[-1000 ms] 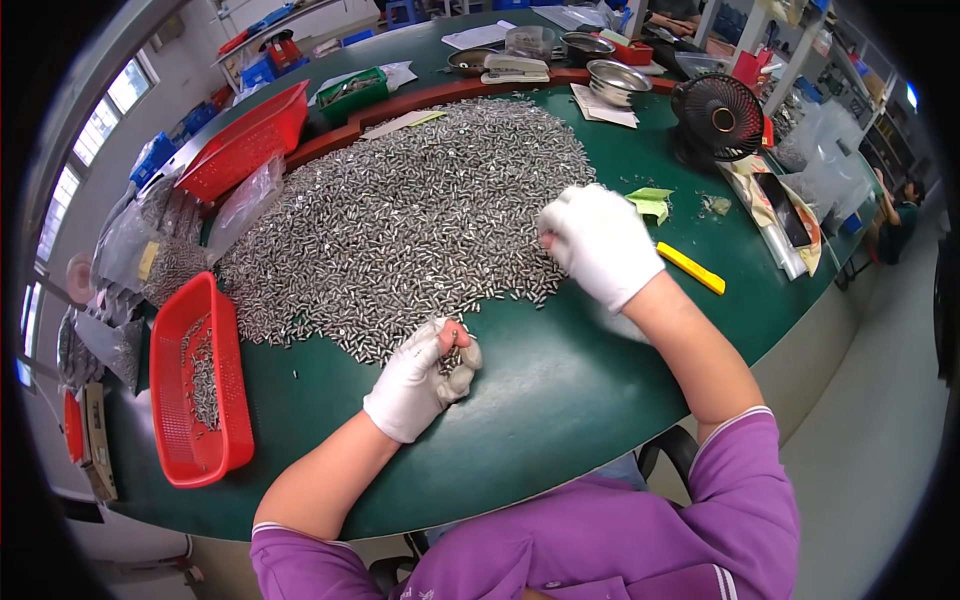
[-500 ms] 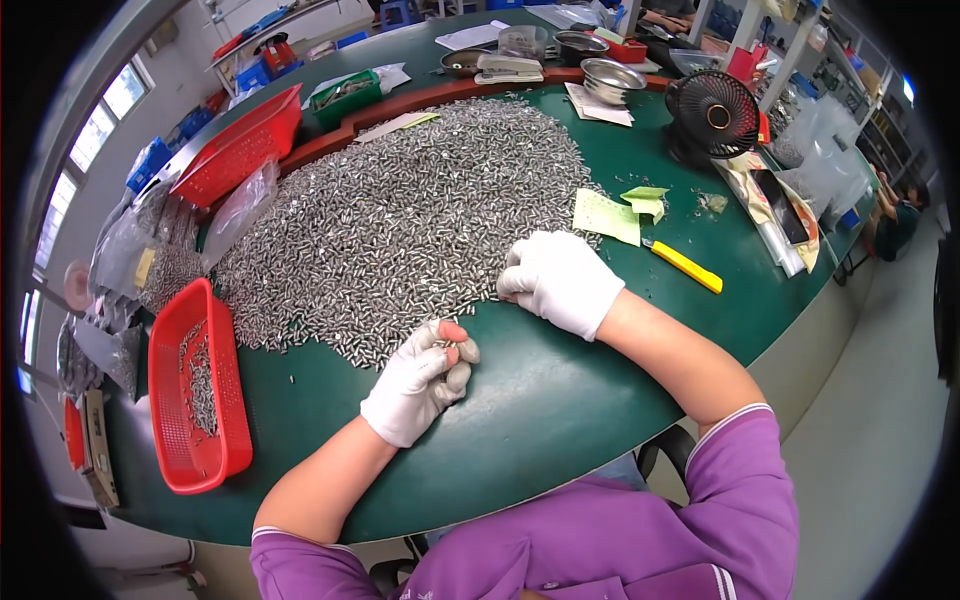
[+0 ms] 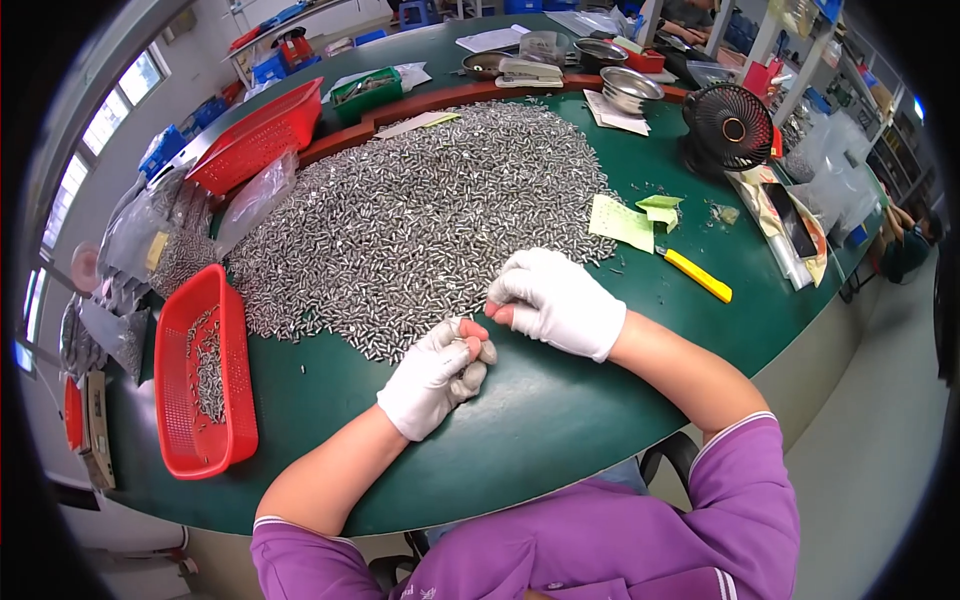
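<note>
- Silvery metal pins [image 3: 420, 220] sprawl in one broad heap across the green surface [image 3: 560, 425], just beyond both hands!
- Left hand [image 3: 432, 380], white-gloved, sits at the heap's near edge, fingers curled in toward the thumb; what's inside, one cannot tell.
- Right hand [image 3: 562, 305], close beside it, fingers bent, bare tips near the thumb; a pin between them? Cannot tell.
- Red basket [image 3: 240, 385] at left, small metal parts inside; yellow cutter [image 3: 698, 275] at right, near green paper [image 3: 622, 222].
</note>
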Demonstrator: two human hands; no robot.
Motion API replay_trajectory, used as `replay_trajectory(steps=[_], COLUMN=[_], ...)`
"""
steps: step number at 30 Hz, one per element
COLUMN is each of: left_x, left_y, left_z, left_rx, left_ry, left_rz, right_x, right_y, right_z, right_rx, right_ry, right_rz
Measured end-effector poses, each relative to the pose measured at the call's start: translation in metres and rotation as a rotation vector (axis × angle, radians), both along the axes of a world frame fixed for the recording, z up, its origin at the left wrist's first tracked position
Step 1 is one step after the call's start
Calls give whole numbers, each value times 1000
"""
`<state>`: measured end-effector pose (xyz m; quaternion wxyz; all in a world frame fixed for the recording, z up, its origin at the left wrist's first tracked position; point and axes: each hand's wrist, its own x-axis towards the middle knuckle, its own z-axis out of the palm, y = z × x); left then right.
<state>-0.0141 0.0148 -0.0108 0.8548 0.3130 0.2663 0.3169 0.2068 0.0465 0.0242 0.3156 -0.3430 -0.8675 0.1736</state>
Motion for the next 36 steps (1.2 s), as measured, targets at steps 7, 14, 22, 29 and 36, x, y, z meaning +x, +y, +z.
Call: replay_trajectory(steps=[7,14,22,29,36], left_x=[-1,-1,0,-1,2], left_y=[-1,0,-2,-2,-2], left_z=[3,8,7,3,2], left_rx=[17,-11,16,-5,-32], left_ry=[24,79,14,-45,-16], left_rz=[-17,7,55,56,58], right_x=[-11,5,7,0,-9], right_y=[-7,7,13,11,-3], right_z=[-5,-6,-13,-3,-7], right_rx=[-55,203,270,267,-200], right_ry=[31,-132,-281,-521,91], right_rz=[64,-179,-108,-101,3])
